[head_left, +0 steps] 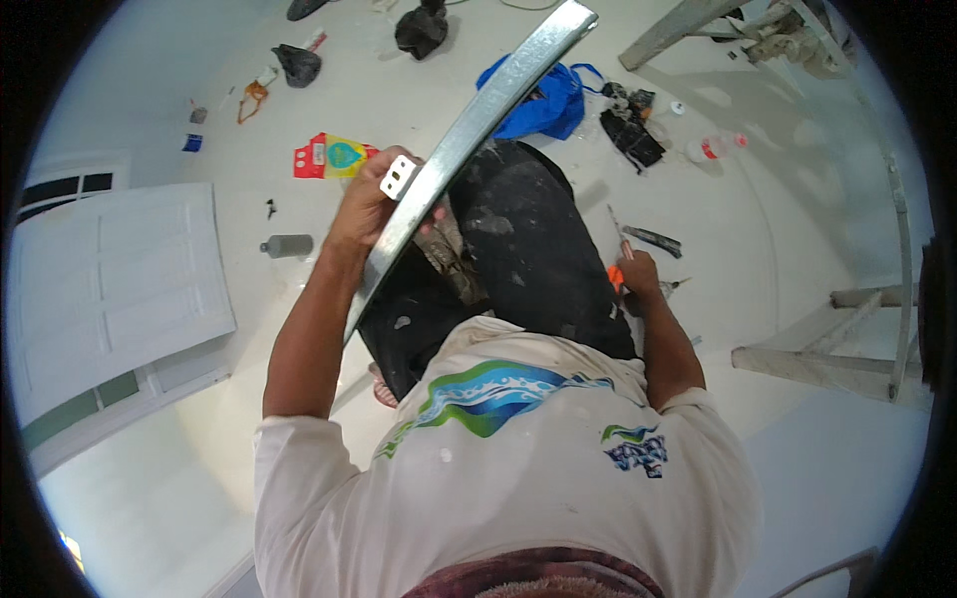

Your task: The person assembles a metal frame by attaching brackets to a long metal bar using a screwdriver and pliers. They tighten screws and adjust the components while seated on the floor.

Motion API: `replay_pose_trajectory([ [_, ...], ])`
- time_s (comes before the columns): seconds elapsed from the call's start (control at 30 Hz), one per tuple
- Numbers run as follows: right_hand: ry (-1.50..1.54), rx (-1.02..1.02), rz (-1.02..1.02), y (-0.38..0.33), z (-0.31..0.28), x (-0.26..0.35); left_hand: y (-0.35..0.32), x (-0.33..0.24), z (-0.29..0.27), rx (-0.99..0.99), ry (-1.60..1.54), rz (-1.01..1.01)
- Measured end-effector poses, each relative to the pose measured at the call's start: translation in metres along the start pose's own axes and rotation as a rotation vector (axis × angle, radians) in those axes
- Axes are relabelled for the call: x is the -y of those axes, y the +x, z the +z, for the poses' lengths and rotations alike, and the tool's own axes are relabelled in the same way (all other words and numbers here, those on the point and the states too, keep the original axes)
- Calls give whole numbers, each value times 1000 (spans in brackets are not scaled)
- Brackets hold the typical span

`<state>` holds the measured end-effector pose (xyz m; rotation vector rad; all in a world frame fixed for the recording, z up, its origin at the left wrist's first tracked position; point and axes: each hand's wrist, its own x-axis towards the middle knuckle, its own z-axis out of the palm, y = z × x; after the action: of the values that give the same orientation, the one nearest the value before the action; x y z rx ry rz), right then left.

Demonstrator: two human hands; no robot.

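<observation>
My left hand [367,204] is closed around a long galvanized metal channel [469,130], which slants up across my lap. Beside my fingers, a small white bracket with slots [399,177] sits against the channel's side; whether it is fastened cannot be made out. Low on the right, beside my thigh, my right hand [641,272] is closed on a thin tool like a screwdriver [616,224], its shaft pointing away from me. An orange part [615,278] shows next to that hand, partly hidden. A dark-handled tool [653,240] lies on the floor just beyond.
A blue bag [558,105] and a dark pouch [632,140] lie ahead, near a plastic bottle [716,147]. Wooden supports [817,371] stand at right. On the left are a red-yellow packet [334,156], a grey bottle [287,245] and a white door panel [120,299].
</observation>
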<state>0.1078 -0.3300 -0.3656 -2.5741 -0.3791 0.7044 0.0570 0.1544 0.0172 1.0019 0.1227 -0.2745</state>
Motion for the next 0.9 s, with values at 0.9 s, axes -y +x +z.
replay_pose_trajectory([
  [0.9,77,-784,-853,-188,-269,363,63,60,-124,171,-360,-481],
])
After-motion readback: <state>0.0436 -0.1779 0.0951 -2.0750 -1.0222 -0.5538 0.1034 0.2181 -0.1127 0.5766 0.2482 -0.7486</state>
